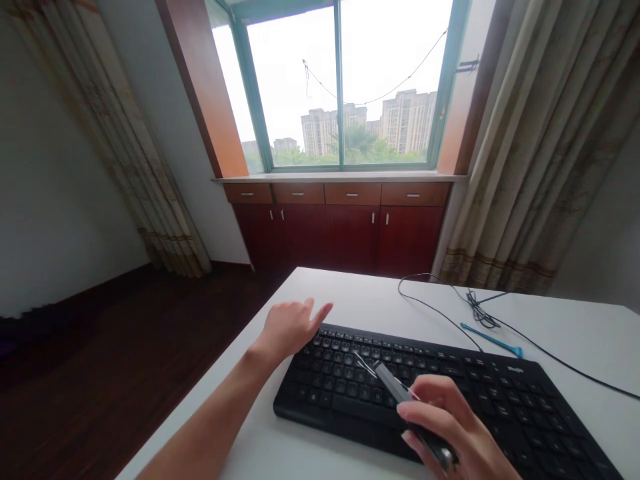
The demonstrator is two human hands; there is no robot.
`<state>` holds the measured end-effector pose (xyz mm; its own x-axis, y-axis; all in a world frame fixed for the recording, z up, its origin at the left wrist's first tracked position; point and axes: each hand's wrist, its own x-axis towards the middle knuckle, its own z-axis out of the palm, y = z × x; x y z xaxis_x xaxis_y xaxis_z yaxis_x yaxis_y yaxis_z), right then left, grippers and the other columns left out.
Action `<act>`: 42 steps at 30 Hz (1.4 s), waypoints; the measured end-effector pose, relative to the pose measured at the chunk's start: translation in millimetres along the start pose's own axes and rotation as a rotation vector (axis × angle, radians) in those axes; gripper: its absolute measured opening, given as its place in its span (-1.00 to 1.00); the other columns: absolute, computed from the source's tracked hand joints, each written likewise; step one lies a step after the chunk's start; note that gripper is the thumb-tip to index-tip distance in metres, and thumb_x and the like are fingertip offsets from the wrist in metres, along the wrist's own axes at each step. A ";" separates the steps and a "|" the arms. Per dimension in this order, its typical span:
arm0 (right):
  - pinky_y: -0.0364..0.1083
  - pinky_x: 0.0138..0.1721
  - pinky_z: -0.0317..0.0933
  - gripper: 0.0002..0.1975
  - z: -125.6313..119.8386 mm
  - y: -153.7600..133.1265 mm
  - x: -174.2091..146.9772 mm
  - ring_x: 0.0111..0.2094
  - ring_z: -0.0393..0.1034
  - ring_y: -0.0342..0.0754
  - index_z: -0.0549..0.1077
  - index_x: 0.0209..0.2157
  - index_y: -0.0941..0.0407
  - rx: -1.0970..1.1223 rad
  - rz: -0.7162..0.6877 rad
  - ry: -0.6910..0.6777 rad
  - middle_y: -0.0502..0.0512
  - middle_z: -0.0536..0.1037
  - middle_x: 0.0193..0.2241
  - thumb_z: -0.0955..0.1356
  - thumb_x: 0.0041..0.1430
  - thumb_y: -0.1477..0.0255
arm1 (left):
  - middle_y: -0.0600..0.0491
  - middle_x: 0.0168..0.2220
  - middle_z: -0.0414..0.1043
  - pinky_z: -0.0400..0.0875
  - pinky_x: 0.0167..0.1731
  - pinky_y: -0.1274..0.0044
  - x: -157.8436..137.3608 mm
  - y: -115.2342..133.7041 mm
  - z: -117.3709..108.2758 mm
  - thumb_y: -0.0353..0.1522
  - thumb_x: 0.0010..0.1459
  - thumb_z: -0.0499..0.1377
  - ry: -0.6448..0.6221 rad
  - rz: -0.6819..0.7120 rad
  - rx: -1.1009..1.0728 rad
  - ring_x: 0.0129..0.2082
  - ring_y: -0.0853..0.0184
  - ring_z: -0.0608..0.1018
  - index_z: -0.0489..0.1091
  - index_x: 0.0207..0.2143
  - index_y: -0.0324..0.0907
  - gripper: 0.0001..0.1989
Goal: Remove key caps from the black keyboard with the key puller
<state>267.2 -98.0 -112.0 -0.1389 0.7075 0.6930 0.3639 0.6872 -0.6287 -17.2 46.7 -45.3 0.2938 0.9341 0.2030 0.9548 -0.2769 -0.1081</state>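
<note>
Head view shows us a black keyboard (450, 393) lying across a white table (360, 293), its near right corner cut off by the frame's lower edge. Our right hand (453, 430) is curled around a slim grey keycap puller (400, 392), fingers closed on its handle; the butt end sticks out below the fist and the thin wire loops at the tip reach over the keys in the middle rows, though we cannot tell whether the wires touch a key. Our left hand (290, 327) lies at the keyboard's far left corner, fingers held loosely together, the forefinger stretched over the top edge; whether it presses down is hard to make out. A black cable (435, 308) runs from behind the keyboard across the table, bunched near a thin blue tool (493, 341) lying well apart from our hands. Beyond the table stand a red-brown cabinet (340, 223), a window (345, 87) and curtains (530, 147).
</note>
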 end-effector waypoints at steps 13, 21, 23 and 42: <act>-0.14 -0.04 0.46 -0.73 -22.7 6.3 19.0 -0.02 0.53 -0.02 0.40 0.08 0.02 -0.248 -0.010 0.039 0.20 0.47 -0.02 0.32 0.37 0.43 | -0.10 -0.49 0.51 0.29 -0.33 0.43 2.3 -1.4 8.4 0.02 0.46 -0.36 -0.018 -0.024 -0.108 -0.44 0.18 0.57 0.41 -0.48 -0.20 -0.23; -0.14 -0.02 0.43 -0.75 -25.5 6.9 22.1 -0.01 0.50 -0.05 0.38 0.09 0.02 -0.295 0.044 0.058 0.14 0.48 -0.03 0.30 0.42 0.38 | 0.01 -0.59 0.38 0.12 -0.41 0.47 0.2 12.2 12.0 -0.01 0.48 -0.30 -0.015 0.015 -0.261 -0.54 0.29 0.43 0.28 -0.56 -0.18 -0.29; -0.13 -0.01 0.41 -0.74 -24.5 2.8 23.5 -0.03 0.51 -0.05 0.38 0.10 0.02 -0.294 -0.006 0.033 0.13 0.48 -0.04 0.31 0.41 0.41 | 0.03 -0.59 0.37 0.12 -0.41 0.47 -1.9 15.6 12.4 -0.01 0.48 -0.28 -0.025 0.045 -0.317 -0.55 0.32 0.41 0.29 -0.56 -0.18 -0.30; -0.21 -0.17 0.48 -0.78 -27.4 -1.9 26.6 -0.19 0.57 -0.11 0.35 0.05 0.02 -0.215 0.026 0.011 0.08 0.56 -0.16 0.30 0.39 0.42 | 0.12 -0.59 0.34 0.21 -0.46 0.53 -19.3 51.3 10.4 -0.14 0.50 -0.16 -0.115 0.349 -0.550 -0.59 0.41 0.38 0.44 -0.36 -0.18 -0.47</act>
<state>288.0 -85.0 -82.7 -0.1174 0.7217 0.6822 0.5558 0.6170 -0.5571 25.7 16.9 -64.9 0.6125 0.7784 0.1378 0.6971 -0.6141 0.3700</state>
